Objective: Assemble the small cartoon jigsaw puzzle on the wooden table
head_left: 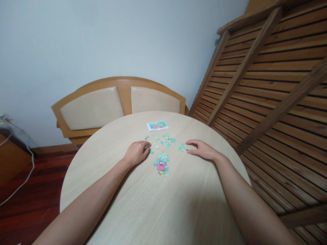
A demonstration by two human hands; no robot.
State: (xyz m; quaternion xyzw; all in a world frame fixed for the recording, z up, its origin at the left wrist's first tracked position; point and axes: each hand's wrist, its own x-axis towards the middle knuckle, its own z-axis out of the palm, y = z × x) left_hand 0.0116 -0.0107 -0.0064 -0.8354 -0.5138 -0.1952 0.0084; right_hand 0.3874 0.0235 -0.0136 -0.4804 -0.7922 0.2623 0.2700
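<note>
A partly joined puzzle with a pink cartoon figure lies on the round table between my forearms. Beyond it, several loose teal puzzle pieces are scattered. My left hand rests at the left edge of these pieces, its fingers curled together over the tabletop; what they hold, if anything, is hidden. On the other side, my right hand has thumb and fingers spread beside a small cluster of pieces, with nothing held between them. A picture sheet lies flat behind the loose pieces.
The pale round table fills the lower middle. Behind it a wooden headboard with cream panels stands against the wall. A slatted wooden frame leans at the right. At the far left, a white cable hangs to the red-brown floor.
</note>
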